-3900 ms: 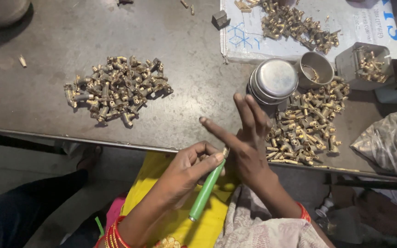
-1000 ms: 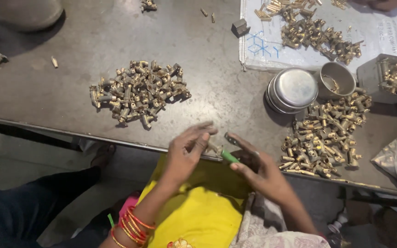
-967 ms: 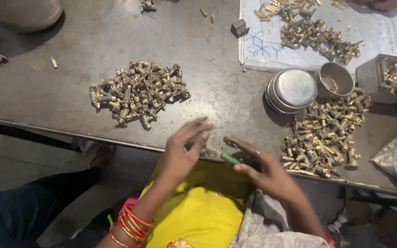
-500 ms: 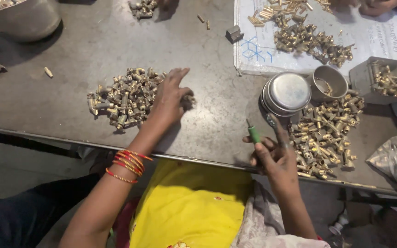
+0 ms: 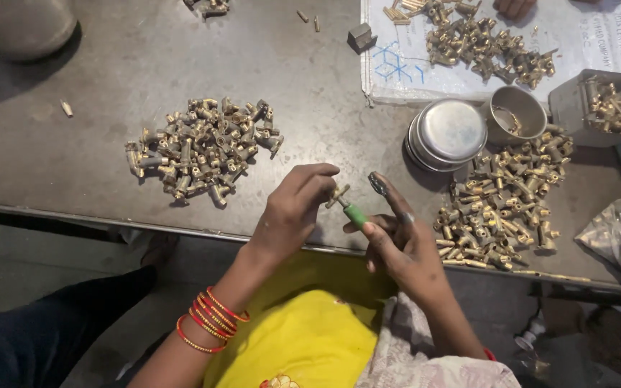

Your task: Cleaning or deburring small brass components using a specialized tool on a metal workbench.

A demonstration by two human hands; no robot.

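Left hand [image 5: 292,212] pinching small brass fitting [image 5: 337,195] over table edge [image 5: 181,226]; right hand [image 5: 397,241] gripping green-handled tool [image 5: 356,215], tip touching fitting, index finger sticking out; brass piles either side: left pile [image 5: 203,147], right pile [image 5: 504,205].

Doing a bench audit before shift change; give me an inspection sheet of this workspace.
Surface: dark metal table, scuffed.
Job's things: brass fitting in left hand; green-handled tool in right hand.
Clutter: two fitting piles, stacked steel lids, small cup, tin, printed sheet with more fittings.
Grip: both hands closed on their items.
Cables: nothing seen.
Surroundings: another person's hand at the top edge.
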